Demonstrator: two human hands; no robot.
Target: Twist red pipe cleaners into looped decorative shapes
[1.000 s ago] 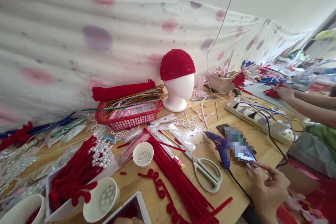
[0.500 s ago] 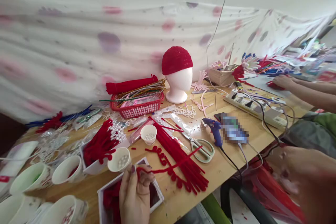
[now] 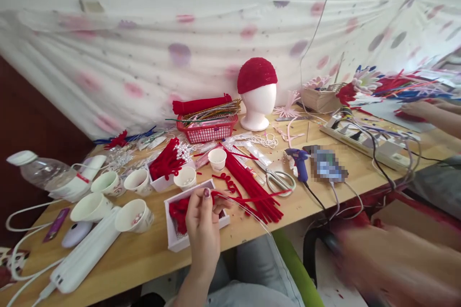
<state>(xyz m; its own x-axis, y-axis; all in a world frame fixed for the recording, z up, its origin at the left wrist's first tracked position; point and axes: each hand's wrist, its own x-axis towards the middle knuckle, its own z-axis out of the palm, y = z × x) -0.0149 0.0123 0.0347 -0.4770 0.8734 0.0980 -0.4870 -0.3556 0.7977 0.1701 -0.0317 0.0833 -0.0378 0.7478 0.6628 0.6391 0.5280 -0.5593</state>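
Left hand (image 3: 202, 215) pinches a red pipe cleaner (image 3: 252, 198) — thin, fuzzy, bent; right hand (image 3: 389, 264) (blurred) unreadable

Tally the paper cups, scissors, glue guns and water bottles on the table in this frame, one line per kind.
Paper cups: 6, four at left and two by the red stems
Scissors: 1
Glue gun: 1
Water bottle: 1
Total: 9
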